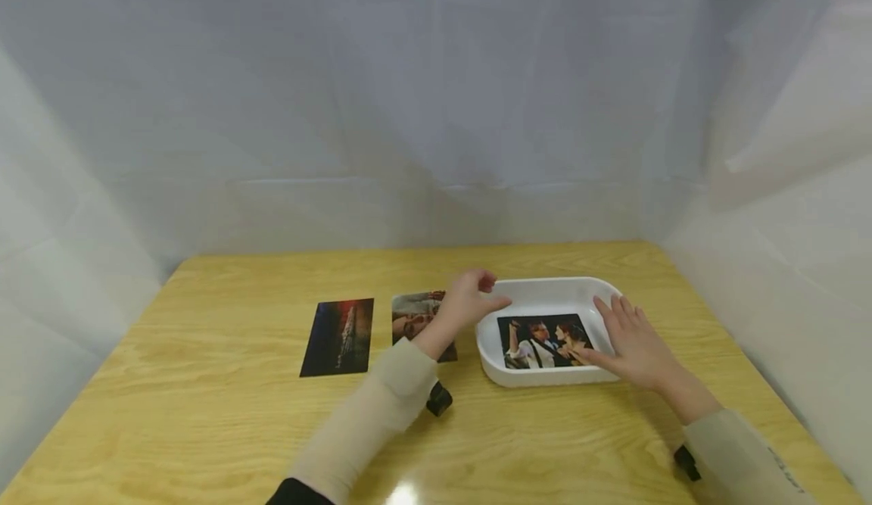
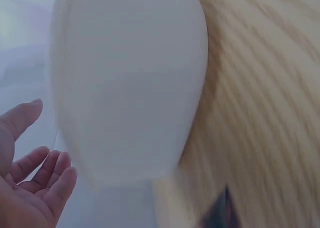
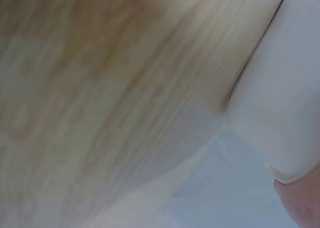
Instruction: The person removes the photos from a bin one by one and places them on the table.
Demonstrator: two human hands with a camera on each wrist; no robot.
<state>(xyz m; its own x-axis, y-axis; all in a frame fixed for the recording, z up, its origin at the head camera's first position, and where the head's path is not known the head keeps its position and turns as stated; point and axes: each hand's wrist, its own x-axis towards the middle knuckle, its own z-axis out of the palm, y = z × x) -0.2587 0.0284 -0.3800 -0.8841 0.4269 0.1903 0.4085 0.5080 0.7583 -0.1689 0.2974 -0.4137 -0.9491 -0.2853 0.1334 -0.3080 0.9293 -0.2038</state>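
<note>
A white tray (image 1: 538, 378) with rounded corners stands on the right half of the table, and a photo of a couple (image 1: 545, 342) lies in it. At the tray's left end is my left hand (image 1: 470, 307), its fingers loosely bent with nothing between them. The left wrist view shows this hand (image 2: 35, 180) beside the tray's outer wall (image 2: 130, 98), apart from it. My right hand (image 1: 633, 342) is spread over the tray's right end, the thumb reaching across the near corner. In the right wrist view, a bit of that hand (image 3: 302, 198) meets the tray's rim (image 3: 285, 178).
Left of the tray, a dark photo with a red patch (image 1: 338, 337) lies flat on the wooden table (image 1: 204, 399). Between them is a photo of a face (image 1: 412, 319), partly hidden by my left hand and wrist. White sheeting (image 1: 436, 111) hangs behind and at both sides.
</note>
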